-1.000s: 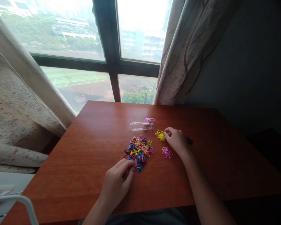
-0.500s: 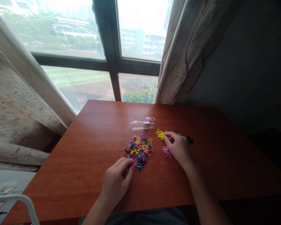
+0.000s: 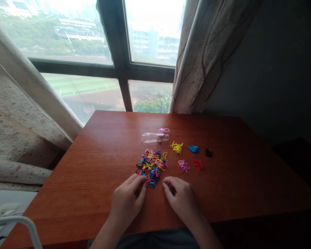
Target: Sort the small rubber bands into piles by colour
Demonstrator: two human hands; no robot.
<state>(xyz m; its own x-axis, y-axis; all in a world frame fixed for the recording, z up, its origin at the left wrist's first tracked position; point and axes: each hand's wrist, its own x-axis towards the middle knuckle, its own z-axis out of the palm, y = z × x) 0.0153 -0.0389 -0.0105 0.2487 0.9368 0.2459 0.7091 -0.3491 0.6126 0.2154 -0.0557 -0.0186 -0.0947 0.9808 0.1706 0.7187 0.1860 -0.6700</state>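
Note:
A mixed heap of small coloured rubber bands lies on the wooden table. At its near left edge is my left hand, thumb and forefinger pinched against the bands; what is between them is too small to make out. My right hand rests just right of the heap's near end, fingers curled, thumb close to forefinger, no band visible at the tips. Sorted bands lie to the right in separate groups: yellow bands, blue bands, black bands, pink bands and red bands.
Behind the heap, a clear bottle lies on its side, with a pink looped cap beside it. The table meets a window at the back. Curtains hang on both sides, and a white metal frame stands at the lower left.
My right hand has moved from the yellow bands back toward me and left, beside the heap, uncovering the blue and red groups. My left hand stays at the heap. The view has shifted slightly.

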